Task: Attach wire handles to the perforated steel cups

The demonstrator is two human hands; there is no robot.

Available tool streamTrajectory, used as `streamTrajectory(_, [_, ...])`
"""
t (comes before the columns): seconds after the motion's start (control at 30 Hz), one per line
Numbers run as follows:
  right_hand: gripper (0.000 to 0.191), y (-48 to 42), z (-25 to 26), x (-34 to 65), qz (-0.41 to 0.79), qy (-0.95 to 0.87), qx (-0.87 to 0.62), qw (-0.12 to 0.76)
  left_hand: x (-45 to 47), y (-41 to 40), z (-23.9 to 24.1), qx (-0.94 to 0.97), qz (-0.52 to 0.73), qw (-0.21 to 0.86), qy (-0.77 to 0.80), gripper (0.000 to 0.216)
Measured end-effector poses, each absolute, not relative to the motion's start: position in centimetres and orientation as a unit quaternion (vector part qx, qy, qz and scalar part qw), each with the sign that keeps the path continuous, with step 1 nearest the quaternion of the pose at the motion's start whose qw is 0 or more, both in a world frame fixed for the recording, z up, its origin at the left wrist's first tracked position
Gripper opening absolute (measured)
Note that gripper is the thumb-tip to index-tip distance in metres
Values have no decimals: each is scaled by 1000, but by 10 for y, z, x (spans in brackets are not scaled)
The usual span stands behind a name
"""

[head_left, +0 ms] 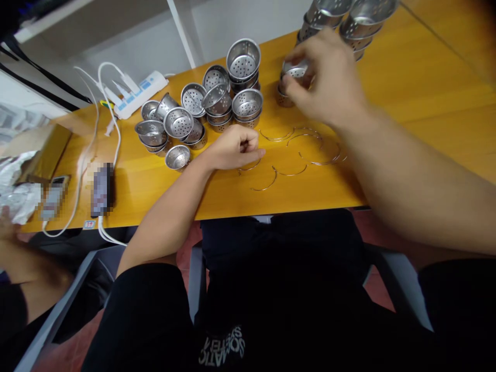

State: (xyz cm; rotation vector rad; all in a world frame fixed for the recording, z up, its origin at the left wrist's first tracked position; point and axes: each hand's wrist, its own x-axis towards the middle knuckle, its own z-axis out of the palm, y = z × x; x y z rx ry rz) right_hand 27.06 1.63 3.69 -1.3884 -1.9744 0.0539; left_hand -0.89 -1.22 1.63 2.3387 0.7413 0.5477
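My right hand (327, 77) has its thumb and fingers around the rim of a small perforated metal cup (296, 71). That cup sits on top of a short stack, and my hand covers part of it. Closed in a loose fist, my left hand (234, 147) rests over the table with its thumb pointing right; nothing shows in its fingers. Thin curved metal wires (292, 173) lie scattered between and below my hands. Left of them stands a group of perforated metal cups (178, 123), some stacked and some tilted.
Taller cup stacks (362, 26) rise behind my right hand. A white power strip (143, 93) with cables lies at the back left of the wooden table (422, 98). Two phones, one being a dark phone (101, 191), a cardboard box (50, 147) and another person's arm (34, 263) are at left.
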Motion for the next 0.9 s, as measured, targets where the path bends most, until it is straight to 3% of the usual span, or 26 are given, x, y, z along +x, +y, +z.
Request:
streamTrajectory(0.17, [33, 24, 38, 287, 5, -740, -616, 271, -9, -13, 19, 880, 179, 335, 285, 56])
streamTrajectory(0.33, [31, 23, 44, 288, 73, -747, -625, 213, -9, -11, 16, 872, 187, 352, 284, 52])
streamTrajectory(0.8, [24, 35, 38, 294, 130, -715, -636, 260, -10, -12, 19, 871, 196, 347, 287, 49])
streamTrajectory(0.9, [33, 36, 40, 295, 138, -712, -631, 277, -11, -10, 16, 870, 201, 344, 290, 51])
